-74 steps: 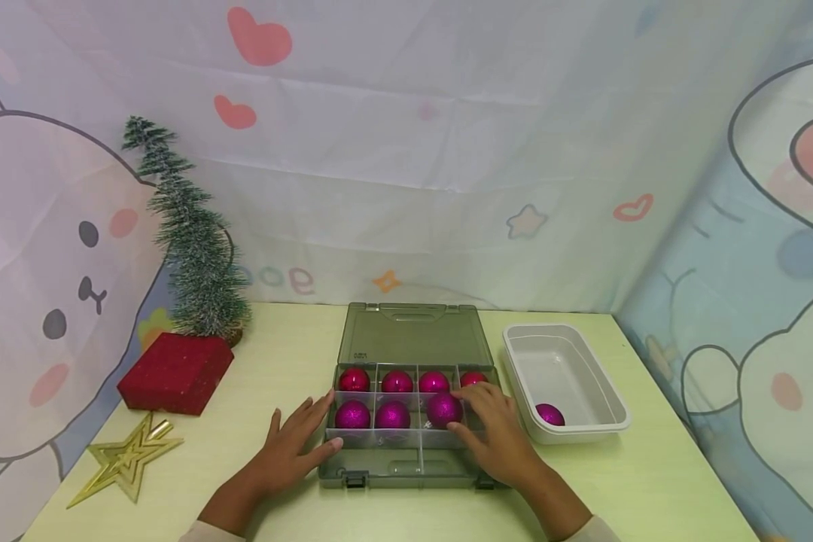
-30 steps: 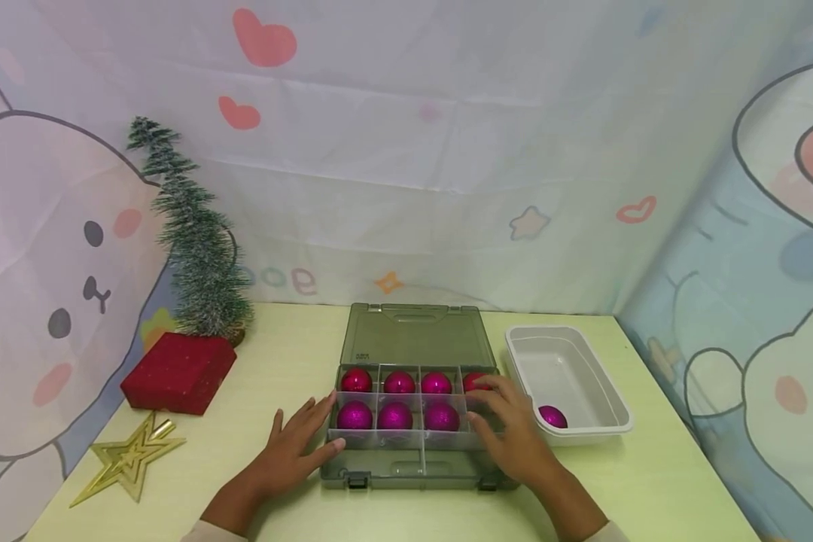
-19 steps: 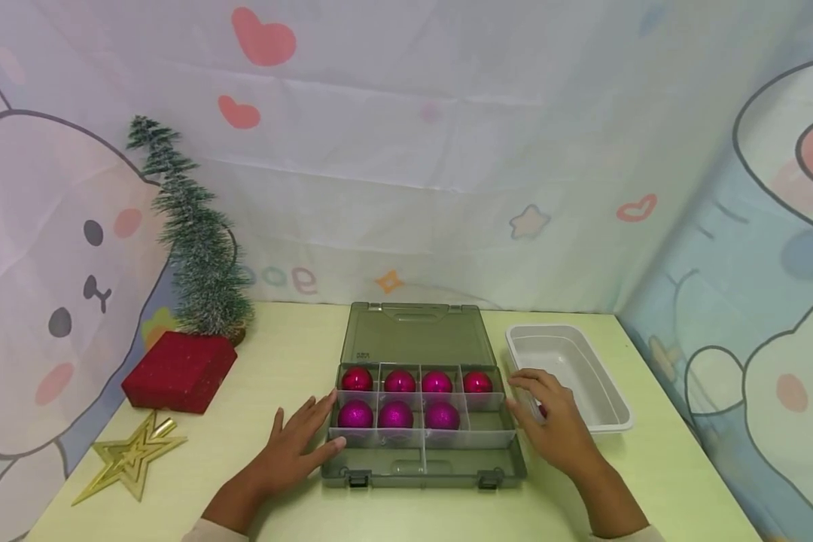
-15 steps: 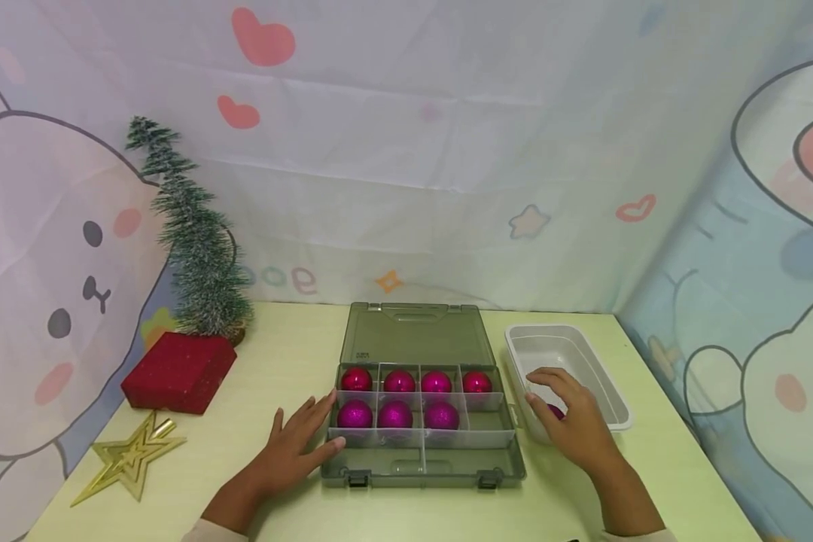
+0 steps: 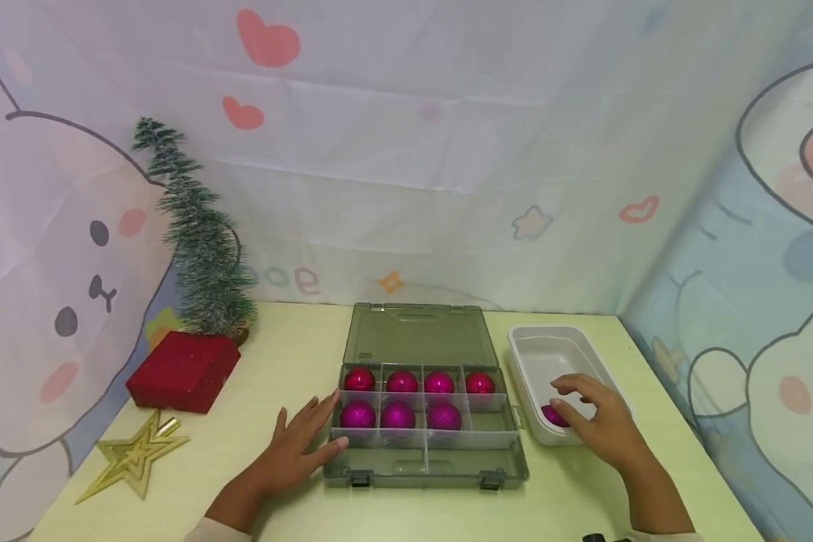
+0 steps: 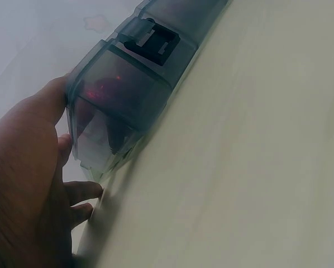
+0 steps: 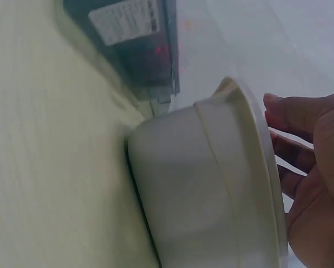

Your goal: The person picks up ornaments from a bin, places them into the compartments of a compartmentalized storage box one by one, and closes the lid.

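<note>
A smoky plastic case [image 5: 477,455] lies with its lid [image 5: 420,335] folded back. Shiny red and magenta baubles [image 5: 402,382] fill its rear row; three purple glitter baubles [image 5: 357,414] sit in the middle row, whose rightmost compartment is bare. My left hand [image 5: 294,448] rests against the case's left side, fingers extended. My right hand [image 5: 603,425] reaches over the near right rim of a white plastic tub [image 5: 530,380], thumb and fingers spread. Inside, one purple glitter bauble [image 5: 553,416] lies beside my thumb, partly covered by it. The right wrist view hides that bauble behind the tub wall.
At the left stands a small frosted Christmas tree [image 5: 210,263], behind a red box [image 5: 184,371]. A gold star topper [image 5: 135,455] lies in front of the box. A printed cloth [image 5: 406,188] hangs along the back and sides of the table [image 5: 447,516].
My right hand placed a purple glitter bauble in the third middle compartment, let go, and moved right over the white tub. The left hand stays at the case's side.
</note>
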A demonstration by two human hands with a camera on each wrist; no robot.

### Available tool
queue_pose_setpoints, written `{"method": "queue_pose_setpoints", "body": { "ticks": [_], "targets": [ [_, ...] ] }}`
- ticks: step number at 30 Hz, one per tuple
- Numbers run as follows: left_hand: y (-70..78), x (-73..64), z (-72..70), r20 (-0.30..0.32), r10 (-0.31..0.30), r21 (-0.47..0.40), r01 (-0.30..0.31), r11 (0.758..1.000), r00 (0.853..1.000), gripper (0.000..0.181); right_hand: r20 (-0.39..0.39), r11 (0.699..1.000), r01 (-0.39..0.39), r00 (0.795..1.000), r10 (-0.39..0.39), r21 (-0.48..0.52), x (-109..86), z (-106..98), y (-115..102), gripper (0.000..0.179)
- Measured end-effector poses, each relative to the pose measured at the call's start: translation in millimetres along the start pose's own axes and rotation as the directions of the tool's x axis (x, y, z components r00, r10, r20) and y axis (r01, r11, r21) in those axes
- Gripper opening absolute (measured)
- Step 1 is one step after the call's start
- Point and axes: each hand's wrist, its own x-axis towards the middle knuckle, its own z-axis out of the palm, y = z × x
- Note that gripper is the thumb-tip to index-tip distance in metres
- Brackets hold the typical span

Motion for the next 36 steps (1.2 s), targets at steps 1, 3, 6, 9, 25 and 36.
{"method": "queue_pose_setpoints", "body": {
  "ticks": [1,3,6,9,25,36],
  "targets": [
    [-0.1,0.3,0.4,0.001,-0.001,0.001,0.001,1.0,1.0,0.083,0.015,1.0,0.001,1.0,-0.001,0.0,0.7,-2,1,0.029],
    [-0.2,0.8,0.9,-0.001,0.001,0.007,-0.001,1.0,1.0,0.083,0.05,1.0,-0.003,0.999,0.003,0.0,2.1,-5,3,0.027],
    [-0.8,1.5,1.7,-0.005,0.002,0.012,-0.002,1.0,1.0,0.083,0.11,1.0,-0.026,0.994,0.027,-0.008,3.8,-9,7,0.023],
    [-1.6,2.0,2.7,-0.004,0.004,0.015,-0.004,1.0,1.0,0.083,0.202,0.997,-0.075,0.976,0.076,-0.013,8.1,-14,11,0.02],
    [-3.3,3.5,1.9,-0.005,0.009,0.025,-0.008,1.0,1.0,0.083,0.5,0.95,-0.267,0.853,0.153,0.165,28.5,-28,30,0.031],
    [-0.4,2.4,1.6,-0.01,0.004,0.026,-0.004,1.0,1.0,0.083,0.556,0.947,-0.276,0.819,0.141,0.166,30.0,-25,35,0.032]
  ]
}}
